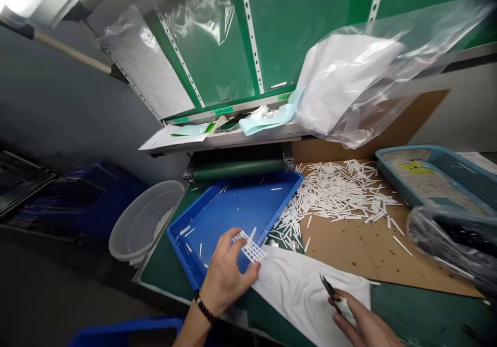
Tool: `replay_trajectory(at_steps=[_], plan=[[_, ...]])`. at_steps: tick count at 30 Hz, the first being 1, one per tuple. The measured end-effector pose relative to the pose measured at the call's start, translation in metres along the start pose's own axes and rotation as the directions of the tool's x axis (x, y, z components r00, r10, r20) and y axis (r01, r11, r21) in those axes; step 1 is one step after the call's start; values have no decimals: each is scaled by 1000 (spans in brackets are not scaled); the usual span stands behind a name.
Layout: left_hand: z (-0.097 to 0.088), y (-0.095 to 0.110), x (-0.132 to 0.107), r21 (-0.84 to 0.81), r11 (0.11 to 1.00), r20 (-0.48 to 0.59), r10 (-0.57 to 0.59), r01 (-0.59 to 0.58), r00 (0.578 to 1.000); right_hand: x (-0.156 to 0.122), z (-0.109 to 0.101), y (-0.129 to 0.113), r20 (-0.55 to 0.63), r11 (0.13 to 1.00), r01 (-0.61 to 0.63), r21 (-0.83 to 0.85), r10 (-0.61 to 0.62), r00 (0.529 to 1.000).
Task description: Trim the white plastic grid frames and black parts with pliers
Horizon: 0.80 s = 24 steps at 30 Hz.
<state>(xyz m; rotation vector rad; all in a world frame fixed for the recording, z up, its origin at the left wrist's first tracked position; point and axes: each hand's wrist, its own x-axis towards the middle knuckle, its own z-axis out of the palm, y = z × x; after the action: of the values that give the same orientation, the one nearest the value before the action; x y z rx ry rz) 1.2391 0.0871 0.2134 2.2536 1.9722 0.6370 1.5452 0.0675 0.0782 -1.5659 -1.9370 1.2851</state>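
Observation:
My left hand [225,274] pinches a small white plastic frame of joined sticks [249,247] over the near edge of a blue tray [217,222]. A dark beaded band circles that wrist. My right hand [361,321], at the bottom edge, is closed round small cutters [334,292] with dark pointed jaws aimed up and left. Below and between both hands lies a white cloth [303,290]. A few loose white sticks rest inside the tray.
A large heap of white sticks [337,191] covers brown cardboard [361,248] to the right. A light blue tray [427,176] and a dark plastic bag [454,238] sit far right. A translucent bucket [143,222] stands left. Clear bags [349,88] lie on the back shelf.

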Motion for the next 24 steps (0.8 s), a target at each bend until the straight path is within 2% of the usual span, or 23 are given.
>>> replay_trajectory(at_steps=[1,3,6,10,13,16,19,21,24], plan=[[2,10,-14,-13,1000,70,21,-20,997,3,-3,-7,12,999,27,-23,-27,1000],[18,23,-35,-49,999,190,26,-17,981,7,-7,-21,46,996,63,-71,-60,997],[61,29,-51,-112,993,264,-6,37,965,13,-13,-37,106,983,105,-148,-90,990],[113,24,-63,-287,950,190,-67,121,980,18,-19,-50,188,966,123,-229,-80,979],[137,19,-73,-421,890,90,-151,174,985,20,-18,-52,226,962,110,-250,-53,973],[149,18,-82,-517,827,51,-227,220,972,20,-13,-51,250,957,127,-261,-60,966],[149,19,-84,-584,787,-9,-252,199,968,19,-7,-55,277,939,169,-299,-84,957],[147,19,-82,-579,794,-34,-253,187,967,20,-2,-60,303,913,194,-359,-83,949],[147,17,-79,-514,835,0,-232,199,973,24,5,-69,351,853,195,-483,-15,936]])
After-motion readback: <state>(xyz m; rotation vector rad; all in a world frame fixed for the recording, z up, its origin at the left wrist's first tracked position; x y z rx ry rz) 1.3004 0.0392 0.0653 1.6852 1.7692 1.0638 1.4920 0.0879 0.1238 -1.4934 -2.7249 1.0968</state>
